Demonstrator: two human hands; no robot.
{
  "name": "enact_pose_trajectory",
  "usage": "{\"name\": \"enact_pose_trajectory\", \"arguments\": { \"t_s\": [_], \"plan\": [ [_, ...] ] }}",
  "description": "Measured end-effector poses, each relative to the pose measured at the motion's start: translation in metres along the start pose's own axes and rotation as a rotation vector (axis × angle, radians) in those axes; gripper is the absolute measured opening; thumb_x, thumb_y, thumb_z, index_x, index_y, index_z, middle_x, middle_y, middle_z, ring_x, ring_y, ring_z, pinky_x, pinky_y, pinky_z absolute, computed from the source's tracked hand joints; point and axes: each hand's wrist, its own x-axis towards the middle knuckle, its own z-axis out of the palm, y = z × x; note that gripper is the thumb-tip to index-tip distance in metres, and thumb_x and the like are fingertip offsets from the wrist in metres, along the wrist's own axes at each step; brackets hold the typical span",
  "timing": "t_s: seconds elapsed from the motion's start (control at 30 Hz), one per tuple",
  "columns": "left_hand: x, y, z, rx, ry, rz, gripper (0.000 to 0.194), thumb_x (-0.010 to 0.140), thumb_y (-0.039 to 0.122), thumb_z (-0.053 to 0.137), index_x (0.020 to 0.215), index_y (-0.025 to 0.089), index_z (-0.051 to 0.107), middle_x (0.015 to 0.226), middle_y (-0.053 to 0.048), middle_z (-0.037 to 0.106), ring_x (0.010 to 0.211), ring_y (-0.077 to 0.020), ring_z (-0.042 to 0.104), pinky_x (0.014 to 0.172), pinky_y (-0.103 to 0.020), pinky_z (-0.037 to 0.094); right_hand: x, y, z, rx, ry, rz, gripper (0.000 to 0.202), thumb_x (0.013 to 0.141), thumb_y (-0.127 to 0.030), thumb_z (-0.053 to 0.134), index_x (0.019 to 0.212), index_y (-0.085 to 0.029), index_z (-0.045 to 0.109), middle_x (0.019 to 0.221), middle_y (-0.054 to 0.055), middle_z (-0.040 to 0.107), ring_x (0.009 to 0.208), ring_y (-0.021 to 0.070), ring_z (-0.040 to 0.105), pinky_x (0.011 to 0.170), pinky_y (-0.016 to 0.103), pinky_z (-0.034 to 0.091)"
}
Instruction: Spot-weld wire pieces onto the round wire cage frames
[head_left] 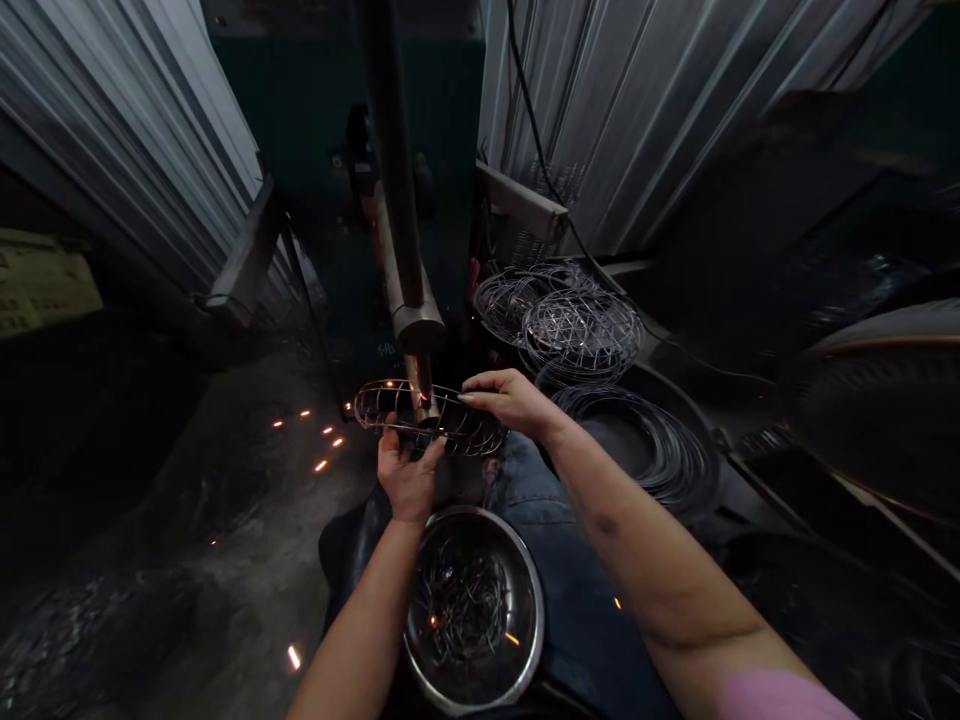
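Observation:
A round wire basket (480, 437) is tilted at the tip of the spot welder's electrode (425, 405), and orange sparks fly off to the left. My left hand (409, 478) grips the basket's near rim from below, thumb and fingers on the wires. My right hand (506, 400) is at the far right part of the rim, its fingers pressed together near the wire; what they hold is too small to make out. Beneath the basket, on my lap, a shiny metal bowl (534, 600) holds many short bent wire pieces.
Wire baskets (577, 325) are stacked at the right behind my hand, beside a coil of wire (667, 450). The welder's thick upper arm (394, 150) comes down from above. A yellow crate (45, 283) stands far left.

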Motion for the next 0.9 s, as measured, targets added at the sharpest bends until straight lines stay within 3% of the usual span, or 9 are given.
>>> {"name": "enact_pose_trajectory", "arguments": {
  "t_s": [0.1,0.2,0.4,0.5,0.7,0.9],
  "plan": [
    [0.001,-0.006,-0.002,0.074,-0.075,0.169,0.067,0.054,0.019,0.086,0.116,0.021,0.062,0.12,-0.006,0.06,0.1,-0.0181,0.064,0.092,-0.029,0.049,-0.007,0.006,-0.011,0.017,0.0,0.062,0.033,0.059,-0.04,0.075,0.076,-0.013,0.071,0.059,-0.003,0.057,0.056,0.0105,0.048,0.056,0.026,0.039],
    [-0.002,-0.008,-0.001,0.042,-0.098,0.116,0.069,0.055,0.023,0.086,0.119,0.018,0.061,0.11,-0.009,0.066,0.093,-0.0194,0.066,0.086,-0.032,0.052,-0.01,0.005,-0.014,-0.008,0.045,0.021,0.03,0.059,-0.038,0.075,0.072,-0.012,0.07,0.059,-0.002,0.058,0.057,0.0106,0.048,0.058,0.026,0.039],
    [-0.002,-0.006,0.001,0.061,-0.047,0.104,0.068,0.056,0.028,0.085,0.118,0.016,0.061,0.093,-0.006,0.07,0.081,-0.0173,0.066,0.078,-0.029,0.052,0.0,-0.012,0.003,-0.147,0.069,-0.076,0.021,0.062,-0.035,0.07,0.065,-0.014,0.068,0.057,-0.003,0.054,0.058,0.0099,0.045,0.056,0.025,0.036],
    [0.0,-0.007,0.0,0.04,-0.052,0.106,0.065,0.055,0.029,0.085,0.114,0.016,0.062,0.086,-0.005,0.069,0.076,-0.0161,0.065,0.075,-0.028,0.051,-0.001,-0.013,0.0,-0.112,0.041,-0.027,0.023,0.063,-0.037,0.07,0.067,-0.014,0.068,0.055,-0.004,0.052,0.054,0.0089,0.043,0.053,0.024,0.034],
    [0.0,-0.012,-0.002,-0.052,-0.073,0.038,0.063,0.053,0.026,0.086,0.111,0.015,0.062,0.083,-0.003,0.069,0.071,-0.0128,0.063,0.073,-0.026,0.049,-0.019,-0.004,-0.026,-0.006,-0.052,0.145,0.034,0.057,-0.038,0.076,0.077,-0.012,0.071,0.056,-0.003,0.057,0.05,0.0084,0.045,0.05,0.024,0.034],
    [0.0,-0.013,0.002,-0.269,-0.02,-0.07,0.055,0.05,0.023,0.086,0.099,0.016,0.063,0.083,0.001,0.065,0.07,-0.0105,0.06,0.074,-0.027,0.048,-0.008,-0.011,-0.011,-0.028,0.016,0.006,0.024,0.057,-0.032,0.074,0.072,-0.013,0.072,0.062,-0.002,0.061,0.06,0.0112,0.051,0.058,0.026,0.04]
  ]
}}
